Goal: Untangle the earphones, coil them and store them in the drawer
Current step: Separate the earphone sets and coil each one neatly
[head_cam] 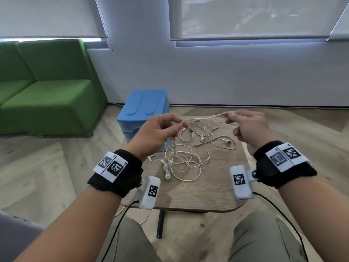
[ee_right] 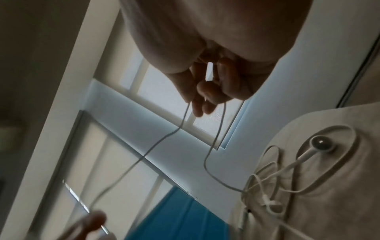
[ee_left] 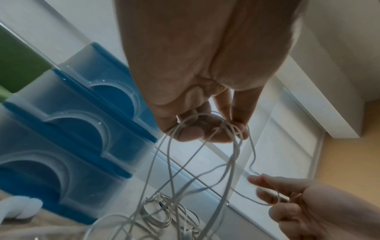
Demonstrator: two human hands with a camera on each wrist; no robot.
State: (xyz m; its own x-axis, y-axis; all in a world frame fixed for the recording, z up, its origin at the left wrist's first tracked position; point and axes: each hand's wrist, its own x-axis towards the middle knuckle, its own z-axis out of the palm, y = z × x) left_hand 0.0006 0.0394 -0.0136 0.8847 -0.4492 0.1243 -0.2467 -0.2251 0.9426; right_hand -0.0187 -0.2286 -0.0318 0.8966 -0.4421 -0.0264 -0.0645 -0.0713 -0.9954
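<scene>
Tangled white earphones (head_cam: 188, 157) lie on a small wooden table (head_cam: 198, 190), with earbuds and a jack plug among the loops. My left hand (head_cam: 166, 127) is raised above the table's left side and pinches a bunch of cable strands (ee_left: 205, 129) between thumb and fingers. My right hand (head_cam: 243, 123) is held up to the right and pinches the same cable (ee_right: 185, 113), which runs between both hands (head_cam: 205, 118). One earbud (ee_right: 321, 143) rests on the table below my right hand. A blue drawer unit (head_cam: 143, 110) with translucent drawers (ee_left: 72, 121) stands just behind the table.
A green sofa (head_cam: 47, 87) sits at the left against the wall. Windows with lowered blinds (head_cam: 245, 16) fill the wall ahead. The table stands on a dark metal leg (head_cam: 160, 222) above wood-pattern flooring. Black cables run from my wrist cameras down past my knees.
</scene>
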